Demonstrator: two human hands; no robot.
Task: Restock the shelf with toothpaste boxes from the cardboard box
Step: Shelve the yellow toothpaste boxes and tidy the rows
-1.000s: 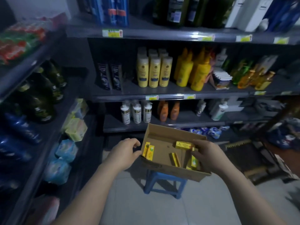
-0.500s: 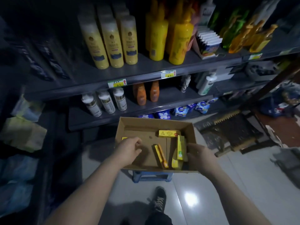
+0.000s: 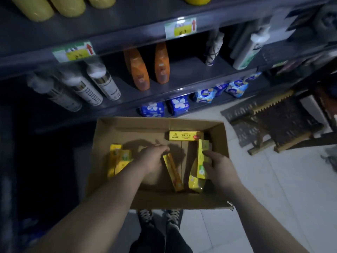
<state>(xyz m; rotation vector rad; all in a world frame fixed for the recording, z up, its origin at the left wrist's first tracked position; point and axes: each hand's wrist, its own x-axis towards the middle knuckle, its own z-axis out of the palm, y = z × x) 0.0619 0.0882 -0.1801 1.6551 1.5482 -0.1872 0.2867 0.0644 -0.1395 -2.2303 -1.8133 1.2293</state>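
Currently left grip [image 3: 153,158] is down in the cardboard box [image 3: 131,128], fingers curled round the top end of a slanted toothpaste box [image 3: 173,173]. Right grip [image 3: 218,166] pinches an upright toothpaste box [image 3: 201,161] near the right wall. Shelf [image 3: 182,70] sits just behind.

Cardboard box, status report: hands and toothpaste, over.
Left hand grips slanted toothpaste box. Right hand on upright toothpaste box, grip unclear. Nothing in the way.
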